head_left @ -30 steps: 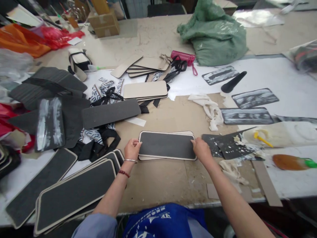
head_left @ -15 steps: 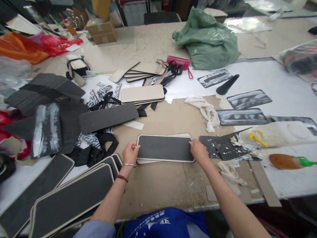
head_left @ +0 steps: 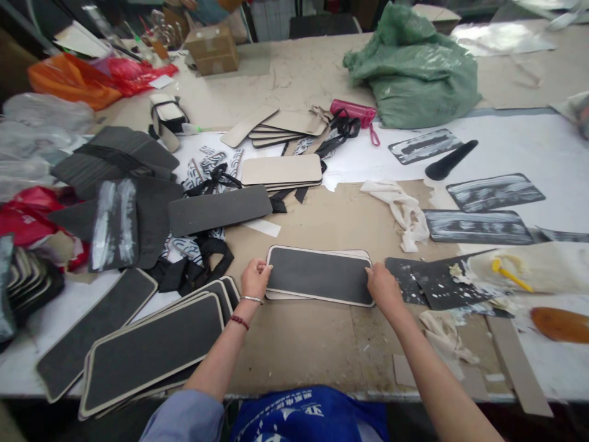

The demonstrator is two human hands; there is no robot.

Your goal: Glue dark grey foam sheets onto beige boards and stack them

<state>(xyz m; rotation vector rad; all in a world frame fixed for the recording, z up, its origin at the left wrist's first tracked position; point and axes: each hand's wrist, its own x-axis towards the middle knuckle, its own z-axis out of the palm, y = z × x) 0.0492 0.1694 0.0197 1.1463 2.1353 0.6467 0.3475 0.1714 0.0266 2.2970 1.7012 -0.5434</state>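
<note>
A pale-rimmed black panel (head_left: 319, 276) was pinched at its left end by the left hand (head_left: 254, 280) and at its right end by the right hand (head_left: 384, 287), each grip closed on the edge. A second panel (head_left: 358, 254) was seen askew beneath it, at the near middle of the counter (head_left: 299, 344). The upper one was judged light and fairly stiff, best taken by its short ends. Similar panels (head_left: 156, 353) were stacked near left; white-spattered sheets (head_left: 444, 285) were spread at right; a green sack (head_left: 421, 77) was set far right.
</note>
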